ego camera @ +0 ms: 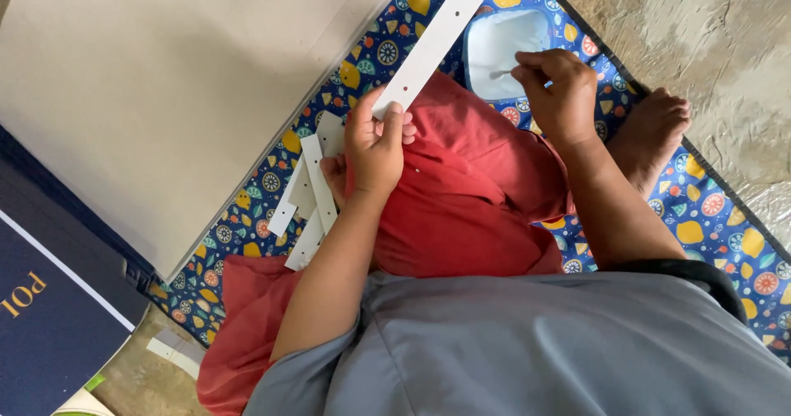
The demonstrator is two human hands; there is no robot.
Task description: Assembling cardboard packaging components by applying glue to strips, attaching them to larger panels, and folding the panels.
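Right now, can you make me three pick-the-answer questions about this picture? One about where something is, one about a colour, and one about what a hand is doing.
1. Where are the loose white strips?
A. on the patterned mat
B. on the bare concrete
C. on the big board

2. What colour are the trousers?
A. green
B. red
C. black

3. What is the left hand doing?
A. lying flat and empty
B. gripping a long white strip with holes
C. touching the foot

Answers: 1 A, they lie on the mat beside the knee. 2 B, the cloth is red. 3 B, its fingers close round the long white strip.
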